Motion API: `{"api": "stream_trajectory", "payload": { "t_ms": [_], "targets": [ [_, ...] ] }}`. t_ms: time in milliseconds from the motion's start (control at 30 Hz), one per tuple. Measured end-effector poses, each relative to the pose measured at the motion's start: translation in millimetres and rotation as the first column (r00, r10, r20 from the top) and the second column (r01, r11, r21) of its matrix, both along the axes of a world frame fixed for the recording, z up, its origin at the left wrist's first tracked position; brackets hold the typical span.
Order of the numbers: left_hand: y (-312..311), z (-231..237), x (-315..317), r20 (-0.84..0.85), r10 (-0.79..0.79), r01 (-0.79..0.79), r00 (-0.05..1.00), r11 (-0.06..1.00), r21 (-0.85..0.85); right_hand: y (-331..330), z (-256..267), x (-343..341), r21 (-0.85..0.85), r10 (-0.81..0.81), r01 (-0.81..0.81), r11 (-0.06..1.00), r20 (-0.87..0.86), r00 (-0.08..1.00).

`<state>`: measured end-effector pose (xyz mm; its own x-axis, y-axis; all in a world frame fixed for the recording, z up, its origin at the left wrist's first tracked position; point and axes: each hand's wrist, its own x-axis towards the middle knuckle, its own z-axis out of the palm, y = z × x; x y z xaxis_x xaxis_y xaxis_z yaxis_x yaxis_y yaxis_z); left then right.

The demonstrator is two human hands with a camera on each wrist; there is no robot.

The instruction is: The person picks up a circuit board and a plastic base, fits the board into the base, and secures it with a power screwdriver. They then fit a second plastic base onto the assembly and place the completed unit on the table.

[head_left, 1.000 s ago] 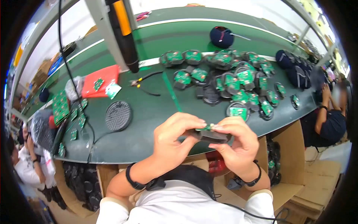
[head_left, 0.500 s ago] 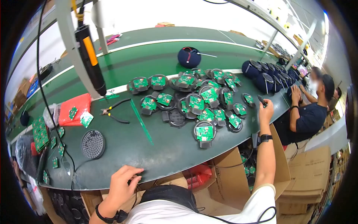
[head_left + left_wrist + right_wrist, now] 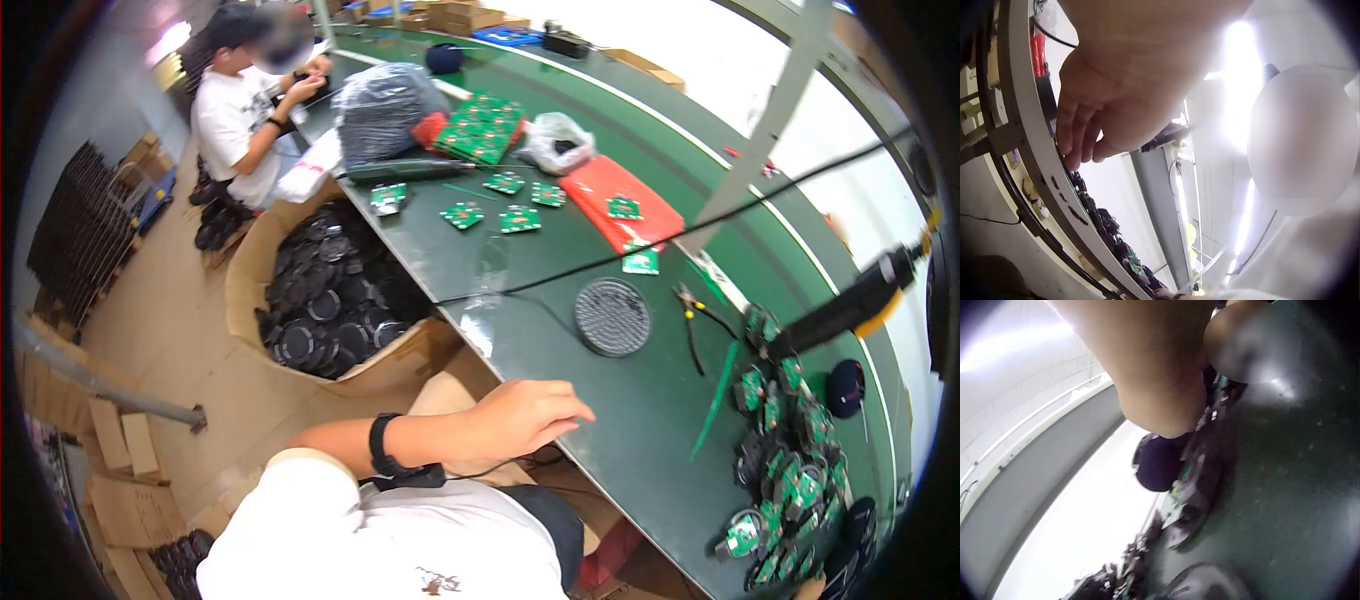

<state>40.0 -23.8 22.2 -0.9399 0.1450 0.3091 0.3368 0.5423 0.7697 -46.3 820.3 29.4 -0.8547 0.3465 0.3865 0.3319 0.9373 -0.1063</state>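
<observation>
"Since the bench [image 3: 640, 430] is the biggest thing before that worker, take me down from there. What comes next?"

"The open carton [image 3: 405, 358] beside its near edge, full of black round parts. Then the heap of round units [image 3: 790, 490] with green boards on top, at the worker's right on the bench. Those are the work in hand, I'd judge."

"And the hands?"

"The left grip [image 3: 530, 410] is at the near edge, fingers loosely bent, with nothing in it. The right grip [image 3: 1163, 387] is near the heap, but its fingers are hidden, so I can't tell how far open it is or whether it has hold of anything."

"How would you handle those units well?"

"One at a time, by the dark rim, with fingertips off the board's components. They crowd against each other, so I'd lift straight up rather than drag, and bring the left over to steady the far side."

"Anything smaller to mind?"

"The round grille disc [image 3: 612, 318] lies near the left, and the pliers [image 3: 691, 330] sit between it and the heap, so I'd reach over both. Last, the loose boards [image 3: 520, 219] farther left: a sleeve could sweep them."
</observation>
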Motion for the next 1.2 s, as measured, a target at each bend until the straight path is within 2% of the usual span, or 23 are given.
{"api": "stream_trajectory", "payload": {
  "t_ms": [33,67,167,233,267,333,367,400,467,500,533,567,600,667,767,800,833,933,1000,1033,1100,1133,1200],
  "targets": [
    [-9.3,-1.8,-2.0,-0.035,0.030,-0.030,0.999,0.999,0.019,-16.3,6.0,-0.8,0.065,-0.076,0.083,0.994,-0.110,0.991],
    [-17.7,-0.8,-3.0,-0.027,0.051,-0.051,0.998,0.999,0.014,-29.7,17.2,-5.3,0.129,-0.050,0.066,0.989,-0.124,0.991],
    [-46.4,6.1,-6.4,-0.067,0.268,-0.270,0.961,0.963,-0.018,-79.7,33.7,-13.4,0.093,0.053,-0.031,0.995,-0.251,0.967],
    [-80.2,-1.1,-30.0,-0.256,0.441,-0.452,0.860,0.892,0.020,-172.5,50.3,-4.4,-0.127,0.151,-0.192,0.973,-0.278,0.949],
    [-101.0,2.9,-45.3,-0.231,0.517,-0.535,0.824,0.845,-0.014,-219.1,58.2,3.8,-0.229,0.190,-0.264,0.937,-0.300,0.935],
    [-146.9,-3.6,-89.8,-0.266,0.570,-0.611,0.777,0.785,-0.102,-310.1,57.4,18.9,-0.546,0.273,-0.376,0.749,-0.262,0.925],
    [-160.3,-1.9,-108.5,-0.318,0.570,-0.649,0.758,0.707,-0.281,-350.9,55.8,26.1,-0.541,0.389,-0.446,0.713,-0.223,0.894],
    [-170.6,-4.0,-128.7,-0.318,0.559,-0.639,0.766,0.720,-0.272,-385.4,52.8,32.1,-0.540,0.496,-0.507,0.672,-0.181,0.849],
    [-182.8,-12.4,-162.3,-0.351,0.539,-0.636,0.766,0.560,-0.530,-437.1,37.0,32.1,-0.740,0.625,-0.455,0.494,-0.061,0.778],
    [-184.0,-18.3,-170.3,-0.352,0.532,-0.633,0.770,0.570,-0.524,-478.6,40.8,37.6,-0.757,0.693,-0.510,0.409,-0.105,0.713],
    [-187.2,-21.3,-178.0,-0.254,0.542,-0.576,0.802,0.587,-0.568,-521.4,45.0,40.5,-0.766,0.756,-0.563,0.311,-0.159,0.635],
    [-190.6,-18.7,-184.2,-0.155,0.548,-0.517,0.822,0.602,-0.609,-551.3,45.8,38.5,-0.766,0.775,-0.582,0.275,-0.182,0.605],
    [-188.2,-11.6,-182.9,-0.164,0.547,-0.521,0.821,0.599,-0.608,-575.3,46.8,37.0,-0.767,0.794,-0.597,0.237,-0.201,0.573],
    [-173.4,6.9,-160.1,-0.088,0.540,-0.522,0.837,0.741,-0.422,-607.8,45.4,31.0,-0.816,0.821,-0.555,0.164,-0.198,0.535],
    [-132.5,36.8,-85.3,-0.149,0.440,-0.455,0.886,0.885,-0.093,-636.3,32.3,17.1,-0.889,0.834,-0.451,0.085,-0.184,0.520],
    [-112.6,43.5,-56.7,-0.158,0.383,-0.391,0.910,0.920,-0.020,-649.0,30.2,15.8,-0.910,0.796,-0.413,-0.021,-0.265,0.545],
    [-90.4,39.1,-34.2,-0.158,0.309,-0.313,0.938,0.950,-0.001,-659.0,27.4,16.1,-0.921,0.749,-0.369,-0.125,-0.332,0.573],
    [-34.2,2.1,-13.0,-0.168,0.178,-0.182,0.970,0.983,-0.010,-676.7,14.3,10.9,-0.950,0.796,-0.241,-0.198,-0.299,0.526],
    [-34.0,-7.9,-10.8,-0.180,0.110,-0.107,0.978,0.994,0.026,-683.3,3.4,0.9,-0.966,0.832,-0.259,-0.015,-0.156,0.532],
    [-44.0,-16.1,-7.8,-0.224,0.157,-0.144,0.962,0.987,0.075,-678.0,2.3,-3.5,-0.961,0.818,-0.274,0.028,-0.136,0.559],
    [-105.4,-16.4,12.7,-0.272,0.368,-0.375,0.889,0.927,0.031,-644.6,-2.0,-17.9,-0.934,0.793,-0.328,0.139,-0.093,0.603],
    [-148.4,-12.5,24.4,-0.333,0.501,-0.566,0.799,0.814,-0.134,-616.6,-10.0,-29.4,-0.908,0.779,-0.365,0.205,-0.074,0.622],
    [-239.5,-32.7,41.9,-0.199,0.724,-0.720,0.661,0.538,-0.439,-568.4,-16.5,-39.0,-0.885,0.762,-0.372,0.282,-0.029,0.647]
  ]
}}
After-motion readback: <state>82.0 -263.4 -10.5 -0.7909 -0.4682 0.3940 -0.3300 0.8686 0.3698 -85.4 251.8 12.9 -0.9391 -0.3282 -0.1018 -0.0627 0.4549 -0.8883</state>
